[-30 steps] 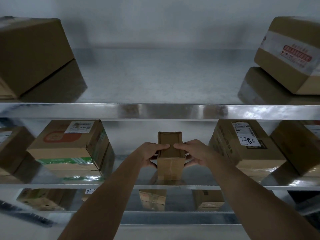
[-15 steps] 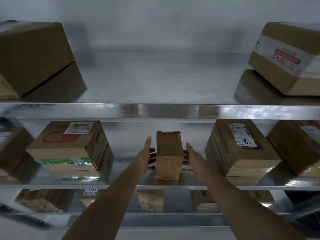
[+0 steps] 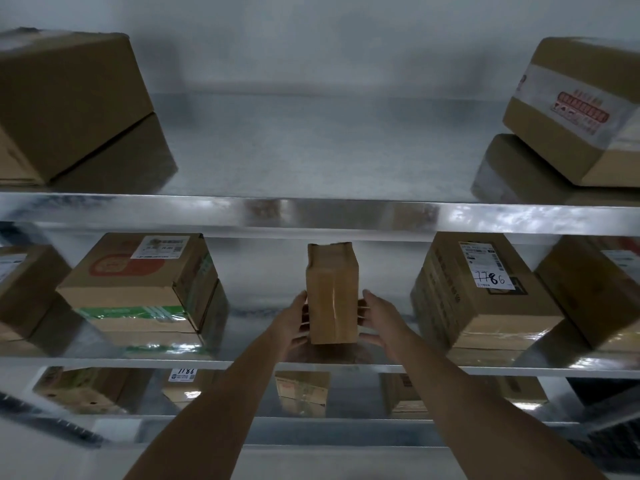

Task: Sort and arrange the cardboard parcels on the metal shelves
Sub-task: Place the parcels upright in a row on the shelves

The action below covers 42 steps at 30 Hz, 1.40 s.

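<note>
While both forearms reach up from the bottom of the view, the left hand (image 3: 292, 318) and right hand (image 3: 379, 315) flank a small box (image 3: 332, 296) standing upright on the middle shelf (image 3: 104, 362). Each hand lies against a side of it with fingers mostly straight; whether they grip or only touch it I cannot tell. Below them, on the bottom shelf (image 3: 346, 422), sit several parcels, one (image 3: 181, 382) with a label reading 1186. Left of the small box on the middle shelf stands a parcel with green tape (image 3: 138, 285), and a further parcel (image 3: 24, 289) lies beyond it at the left edge. To the right stands a parcel marked 7786 (image 3: 481, 292), well apart from the small box, with another (image 3: 595, 289) beside it. Higher and farther back, the top shelf (image 3: 318, 213) carries a large plain box (image 3: 65, 105) at the left and a box with white tape and red print (image 3: 581, 109) at the right, its middle bare metal.
</note>
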Tool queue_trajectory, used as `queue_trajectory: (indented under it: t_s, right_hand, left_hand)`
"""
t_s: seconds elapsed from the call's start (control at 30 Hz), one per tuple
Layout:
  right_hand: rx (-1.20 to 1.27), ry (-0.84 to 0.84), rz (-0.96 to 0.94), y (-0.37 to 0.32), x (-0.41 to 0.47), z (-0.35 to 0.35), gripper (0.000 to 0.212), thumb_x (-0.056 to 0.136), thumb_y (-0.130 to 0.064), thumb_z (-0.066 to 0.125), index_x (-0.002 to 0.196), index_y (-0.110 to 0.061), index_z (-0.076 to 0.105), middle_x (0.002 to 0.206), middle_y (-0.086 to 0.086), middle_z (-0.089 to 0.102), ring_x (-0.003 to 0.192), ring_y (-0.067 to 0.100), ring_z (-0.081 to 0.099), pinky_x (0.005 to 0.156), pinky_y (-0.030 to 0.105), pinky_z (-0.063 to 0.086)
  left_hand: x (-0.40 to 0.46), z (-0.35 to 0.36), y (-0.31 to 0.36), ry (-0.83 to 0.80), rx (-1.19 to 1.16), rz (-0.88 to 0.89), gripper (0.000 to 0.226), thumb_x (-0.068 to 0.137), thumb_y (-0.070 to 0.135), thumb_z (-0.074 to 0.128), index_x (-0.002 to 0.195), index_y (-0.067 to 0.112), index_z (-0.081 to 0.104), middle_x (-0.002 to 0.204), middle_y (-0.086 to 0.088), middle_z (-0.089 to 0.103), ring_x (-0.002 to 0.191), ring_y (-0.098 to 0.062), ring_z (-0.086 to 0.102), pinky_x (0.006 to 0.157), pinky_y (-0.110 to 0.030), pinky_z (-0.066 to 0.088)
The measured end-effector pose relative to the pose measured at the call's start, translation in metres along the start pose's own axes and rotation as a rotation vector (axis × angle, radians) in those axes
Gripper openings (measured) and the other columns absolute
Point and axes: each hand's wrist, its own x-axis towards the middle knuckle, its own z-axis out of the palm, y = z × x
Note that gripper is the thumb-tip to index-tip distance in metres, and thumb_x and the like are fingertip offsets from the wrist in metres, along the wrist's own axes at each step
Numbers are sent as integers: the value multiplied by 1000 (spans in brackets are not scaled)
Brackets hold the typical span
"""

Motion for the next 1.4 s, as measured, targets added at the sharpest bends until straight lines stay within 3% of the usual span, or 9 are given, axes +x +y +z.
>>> queue_trajectory:
  t_s: [0.1,0.2,0.33,0.47,0.53,0.67,0.73,1.07,1.4]
  right_hand:
    - [-51,1,-67,-13,-3,-2,42,108,-45,38,126,-12,56,122,8,66,111,25,63,106,47,48]
    - [-98,0,-169,-23,-6,-2,44,108,-49,34,124,-16,57,124,7,64,113,22,59,109,46,46]
    - [-105,-18,-283,-37,-14,-1,42,103,-57,41,116,-22,61,114,2,65,112,20,59,106,44,47]
    - [-182,-53,-387,-48,-22,-6,19,99,-43,60,99,-27,69,113,9,71,93,11,69,70,26,60]
    - [-194,-79,-401,-52,-22,-11,17,97,-36,66,107,-22,70,109,5,72,85,8,68,60,22,58]
    - [-196,-114,-310,-56,-16,-17,38,90,-39,76,120,-18,65,111,3,73,96,19,72,73,30,62]
    - [-200,-133,-268,-55,-12,-18,36,88,-39,77,116,-19,65,110,3,74,97,19,73,81,36,62]
    - [-226,-181,-36,-53,-2,-26,44,81,-34,84,111,-6,67,108,12,73,96,28,72,74,43,64]
    - [-317,-216,-21,-59,3,-23,52,80,-30,86,116,0,65,108,18,73,93,35,75,83,52,62]
  left_hand:
    - [1,-5,12,5,27,65,50,105,60,34,111,18,61,117,-4,62,114,-24,57,102,-38,41]
    - [0,-7,24,-8,43,168,61,104,63,31,130,16,61,126,-3,60,125,-26,57,113,-42,40]
    - [0,-5,34,-29,194,309,70,92,70,47,137,17,59,133,-4,65,123,-28,61,113,-49,45]
    - [3,-3,35,-21,141,378,36,95,41,69,116,12,73,109,-7,76,103,-28,72,100,-47,57]
    - [4,-3,36,8,154,382,22,94,41,71,96,19,72,103,-8,76,99,-28,72,95,-44,59]
    - [2,-3,42,8,160,331,34,89,49,73,95,18,64,105,-10,72,96,-26,70,80,-37,61]
    - [5,-3,44,4,194,294,44,84,55,76,98,16,62,106,-9,71,97,-25,69,84,-39,60]
    - [9,-5,43,-118,249,43,69,71,57,85,114,8,64,111,-10,73,100,-26,72,84,-43,62]
    - [12,-9,49,-223,287,-20,58,78,46,84,112,3,67,114,-18,72,102,-35,72,85,-51,61]
